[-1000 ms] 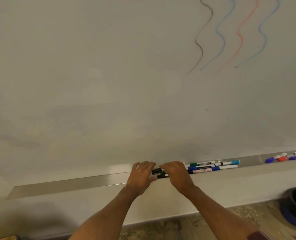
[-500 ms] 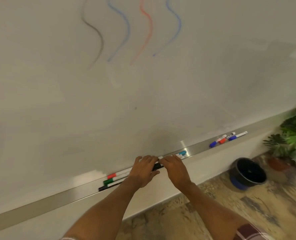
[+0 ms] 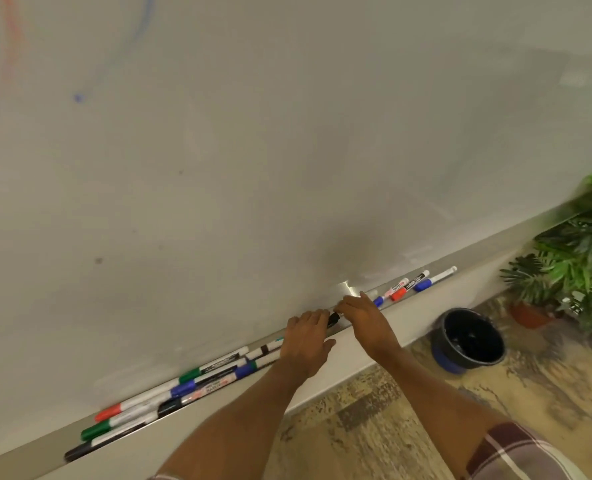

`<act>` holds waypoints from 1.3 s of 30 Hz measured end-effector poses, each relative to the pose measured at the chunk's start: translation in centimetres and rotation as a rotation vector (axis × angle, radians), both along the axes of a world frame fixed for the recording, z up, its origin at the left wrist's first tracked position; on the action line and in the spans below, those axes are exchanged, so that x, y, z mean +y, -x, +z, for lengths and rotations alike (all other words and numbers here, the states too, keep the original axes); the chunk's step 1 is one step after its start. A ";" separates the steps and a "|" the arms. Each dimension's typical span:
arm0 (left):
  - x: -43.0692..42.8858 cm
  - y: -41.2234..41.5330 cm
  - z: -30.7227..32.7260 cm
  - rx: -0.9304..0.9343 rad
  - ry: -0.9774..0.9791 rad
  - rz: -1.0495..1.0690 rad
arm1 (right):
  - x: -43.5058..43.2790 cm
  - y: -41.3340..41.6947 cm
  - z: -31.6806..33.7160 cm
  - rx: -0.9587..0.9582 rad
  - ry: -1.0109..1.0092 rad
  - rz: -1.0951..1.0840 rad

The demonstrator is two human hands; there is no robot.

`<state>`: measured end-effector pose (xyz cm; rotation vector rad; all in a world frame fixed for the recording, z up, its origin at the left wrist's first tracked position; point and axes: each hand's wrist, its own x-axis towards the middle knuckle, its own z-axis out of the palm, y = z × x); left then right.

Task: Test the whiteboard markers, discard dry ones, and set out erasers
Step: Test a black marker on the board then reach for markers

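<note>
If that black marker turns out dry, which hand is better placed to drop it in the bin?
Probably the right. Both the left hand and right hand grip the black marker, but the bin stands on the floor to the right, nearer that hand.

Potted plants stand on the mottled floor.

The left hand and the right hand are moved further right along the tray. The long row of markers is now left behind on the left, and the right hand is brought just beside the small group of markers. A black marker is now pinched between both hands. The view is swung rightward: the wavy lines are pushed into the top left corner, and the bin and plant are brought in.
</note>
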<state>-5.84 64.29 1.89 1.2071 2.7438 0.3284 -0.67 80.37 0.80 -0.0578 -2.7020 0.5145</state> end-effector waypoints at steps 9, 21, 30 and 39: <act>4.4 0.7 -1.8 -0.065 0.007 0.024 | 5.9 1.6 -2.2 -0.060 -0.016 0.015; 7.2 -0.1 -3.0 -0.017 0.123 -0.014 | 7.9 0.3 -5.2 -0.185 -0.161 -0.169; 5.1 -0.9 -2.0 -0.031 0.078 0.045 | 4.3 -0.5 -4.8 -0.322 -0.162 -0.300; -6.1 -2.6 -4.4 0.074 0.008 0.188 | -6.7 -1.2 -4.5 -0.348 -0.190 -0.033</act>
